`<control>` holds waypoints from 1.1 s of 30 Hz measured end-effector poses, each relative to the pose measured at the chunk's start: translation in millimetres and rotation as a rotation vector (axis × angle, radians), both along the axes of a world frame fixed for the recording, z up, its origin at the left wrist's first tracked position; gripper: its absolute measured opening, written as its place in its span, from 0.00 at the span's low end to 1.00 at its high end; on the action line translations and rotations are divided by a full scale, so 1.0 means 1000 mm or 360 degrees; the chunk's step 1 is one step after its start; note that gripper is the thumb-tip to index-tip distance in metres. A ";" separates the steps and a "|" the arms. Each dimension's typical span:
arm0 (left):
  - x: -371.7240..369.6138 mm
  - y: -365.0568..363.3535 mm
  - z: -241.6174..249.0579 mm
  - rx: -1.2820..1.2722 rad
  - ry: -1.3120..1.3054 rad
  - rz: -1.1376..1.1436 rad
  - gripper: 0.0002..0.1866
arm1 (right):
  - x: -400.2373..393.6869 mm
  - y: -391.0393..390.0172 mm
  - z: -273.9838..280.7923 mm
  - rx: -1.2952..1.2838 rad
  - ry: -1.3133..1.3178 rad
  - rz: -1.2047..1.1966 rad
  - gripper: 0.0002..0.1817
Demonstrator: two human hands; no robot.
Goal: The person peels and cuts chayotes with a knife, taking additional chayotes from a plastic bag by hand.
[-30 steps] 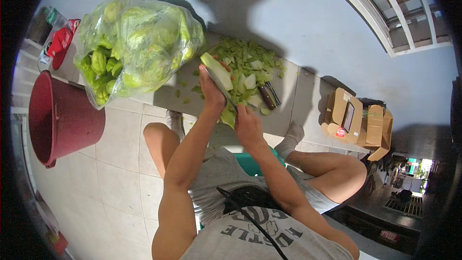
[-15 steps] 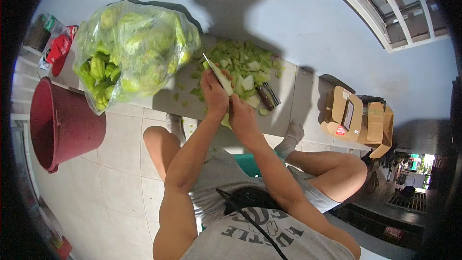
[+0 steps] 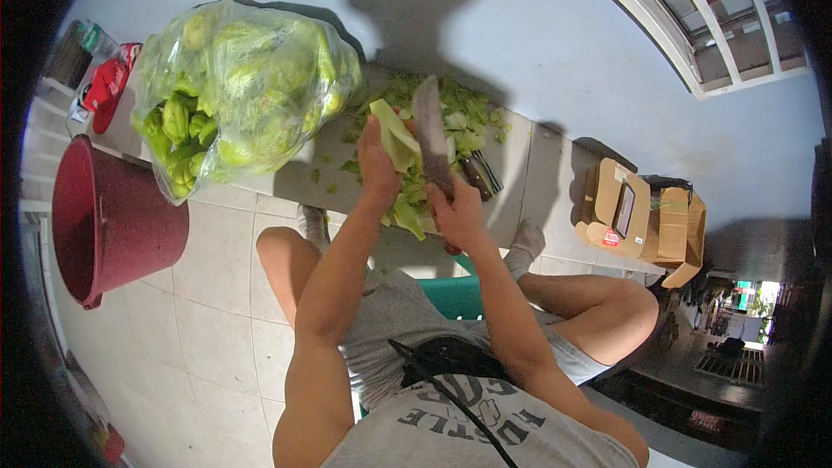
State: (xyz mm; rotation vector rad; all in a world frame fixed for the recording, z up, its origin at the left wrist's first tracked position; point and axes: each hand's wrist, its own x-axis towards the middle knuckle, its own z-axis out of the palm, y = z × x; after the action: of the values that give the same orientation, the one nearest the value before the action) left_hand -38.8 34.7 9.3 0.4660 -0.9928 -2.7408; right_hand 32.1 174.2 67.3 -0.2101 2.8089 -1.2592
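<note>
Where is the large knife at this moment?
In the head view, the large knife is near the centre, in the grip of the right hand, its blade right of the pale green piece in the left hand.

The surface (image 3: 515, 165) is a low, light-tiled ledge running along the wall, partly in shadow. Directly on it, towards the left, sits a clear plastic bag (image 3: 269, 78) of green vegetables. Beside the bag lies a loose spread of green peelings (image 3: 481, 120), a dark brown item (image 3: 477, 175) at its edge, identity unclear. Opened cardboard boxes (image 3: 637, 204) rest well apart, further right. A red item (image 3: 108, 85) lies left of the bag.
</note>
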 end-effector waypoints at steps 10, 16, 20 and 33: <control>0.008 0.004 0.014 0.0128 -0.0160 -0.0519 0.26 | -0.015 -0.003 0.004 0.0285 0.0240 -0.0087 0.30; 0.007 -0.003 0.013 0.0023 -0.0170 -0.0671 0.26 | -0.022 0.000 0.026 -0.0035 -0.0051 -0.0268 0.26; 0.003 0.003 0.001 -0.0085 -0.0142 -0.0774 0.26 | -0.028 0.006 0.018 0.0082 0.0143 -0.0290 0.23; 0.006 -0.012 0.016 0.0485 -0.0184 -0.1151 0.28 | -0.061 0.043 0.011 0.0121 0.0406 -0.0474 0.21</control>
State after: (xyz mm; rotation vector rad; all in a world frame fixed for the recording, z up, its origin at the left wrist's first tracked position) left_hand -32.9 23.1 25.1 0.3596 -0.8976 -3.5821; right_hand -28.9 217.5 78.7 0.0600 3.1964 -1.2527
